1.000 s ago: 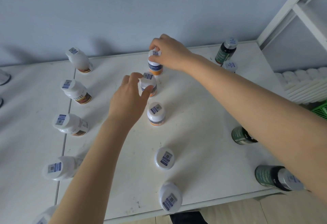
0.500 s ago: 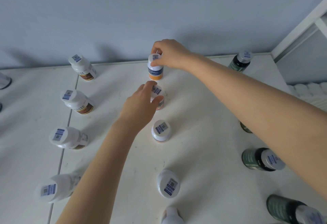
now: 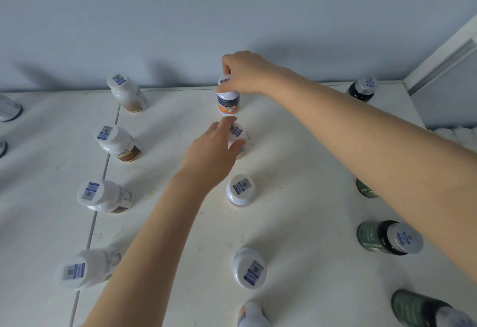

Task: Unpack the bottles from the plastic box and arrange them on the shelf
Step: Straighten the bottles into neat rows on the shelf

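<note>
The right hand [image 3: 247, 73] pinches the cap of the upright orange-banded white plastic bottle [image 3: 228, 103]. The left hand [image 3: 210, 157] has its grip round the white-capped bottle [image 3: 238, 133], just nearer.

Left hand [image 3: 209, 153] grips near bottle [image 3: 238, 131], right hand [image 3: 247, 73] pinches far bottle [image 3: 228, 102].

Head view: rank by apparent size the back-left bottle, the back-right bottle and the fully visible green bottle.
1. green bottle, though nearer the camera.
2. back-left bottle.
3. back-right bottle; true sizes unsure.
</note>
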